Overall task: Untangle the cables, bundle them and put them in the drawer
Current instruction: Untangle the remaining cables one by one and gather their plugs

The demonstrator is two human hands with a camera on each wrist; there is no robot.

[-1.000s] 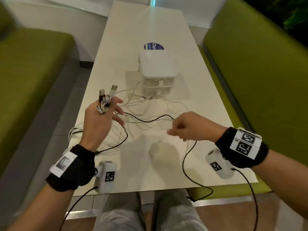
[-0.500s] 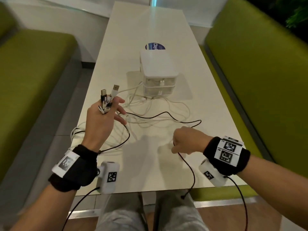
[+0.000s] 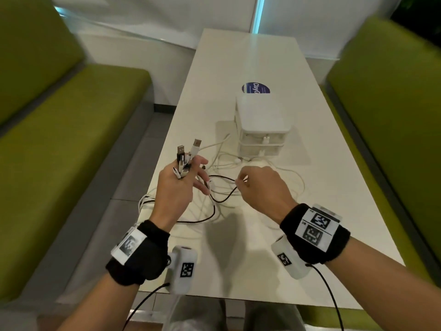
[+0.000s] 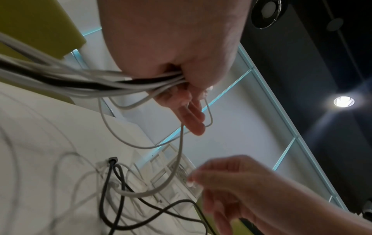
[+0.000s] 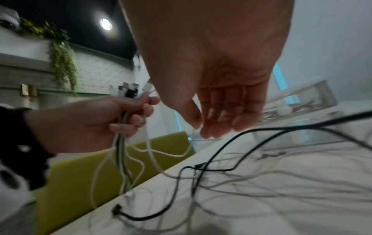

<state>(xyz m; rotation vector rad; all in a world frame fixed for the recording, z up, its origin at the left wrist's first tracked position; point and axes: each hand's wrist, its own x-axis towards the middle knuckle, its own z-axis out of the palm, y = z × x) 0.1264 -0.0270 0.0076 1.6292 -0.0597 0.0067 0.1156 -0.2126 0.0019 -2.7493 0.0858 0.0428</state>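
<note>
I see left hand up over bench near left edge, fist tight round bunch of cables, plugs poking up. Right hand just beside, pinching thin white cable end. Loose cables lie on bench before drawer box. Two drawers, both shut. Far half of bench open.
</note>
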